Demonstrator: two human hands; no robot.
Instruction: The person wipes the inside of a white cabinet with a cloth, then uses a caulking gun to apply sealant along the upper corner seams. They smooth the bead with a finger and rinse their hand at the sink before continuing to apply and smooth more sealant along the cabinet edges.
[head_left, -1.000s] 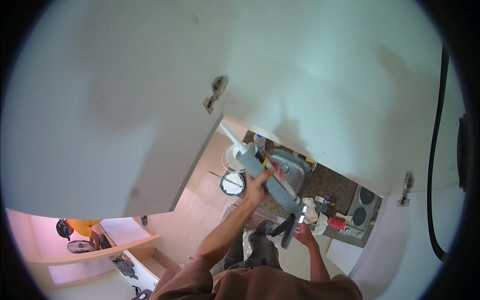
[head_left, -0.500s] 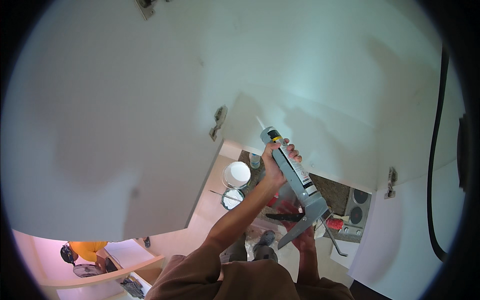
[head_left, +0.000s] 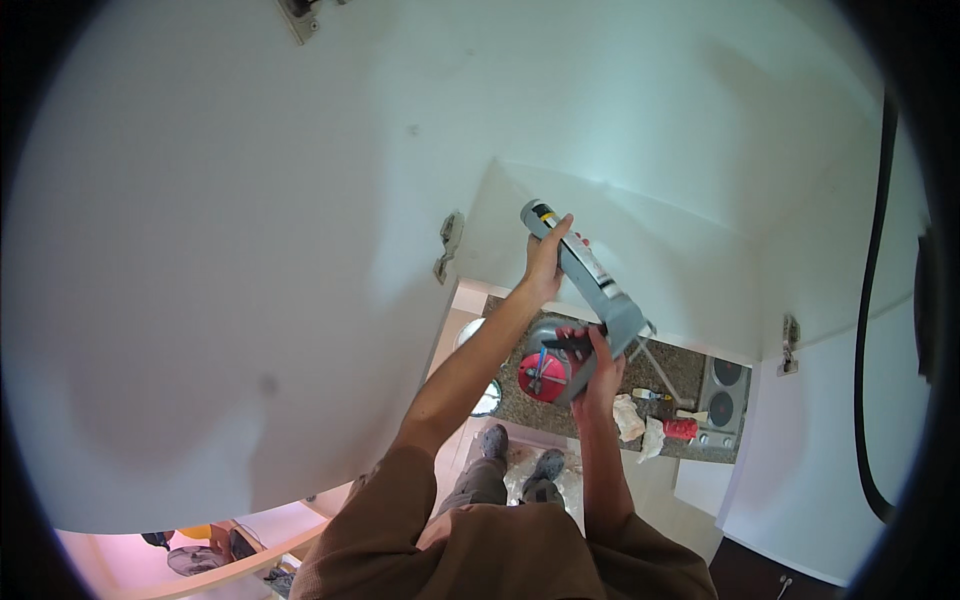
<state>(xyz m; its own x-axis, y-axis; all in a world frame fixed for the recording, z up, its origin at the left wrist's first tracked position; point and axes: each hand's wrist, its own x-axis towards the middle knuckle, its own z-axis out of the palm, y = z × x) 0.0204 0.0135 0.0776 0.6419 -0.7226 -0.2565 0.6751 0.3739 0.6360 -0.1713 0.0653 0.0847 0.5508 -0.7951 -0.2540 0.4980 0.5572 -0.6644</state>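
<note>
A grey caulking gun (head_left: 622,316) with a cartridge in it slants up inside a white cabinet (head_left: 630,225). Around the front of its barrel, my left hand (head_left: 543,264) is closed, the thumb lying along the cartridge. My right hand (head_left: 600,378) is wrapped around the handle and trigger at the rear, below the left hand. The gun's bent metal rod sticks out behind, toward the lower right. Its front end is close to the cabinet's inner corner, and the nozzle is hard to make out against the white panel.
The open cabinet door (head_left: 230,270) fills the left, with a hinge (head_left: 448,245) at its edge. Below are a granite counter (head_left: 515,400), a red container (head_left: 542,376) holding tools, a hob (head_left: 722,395) and white buckets (head_left: 487,398). A black cable (head_left: 866,350) hangs right. Another person is at lower left.
The caulking gun has moved up and deeper toward the cabinet corner. My right hand, earlier low behind the handle, is now around the handle and trigger.
</note>
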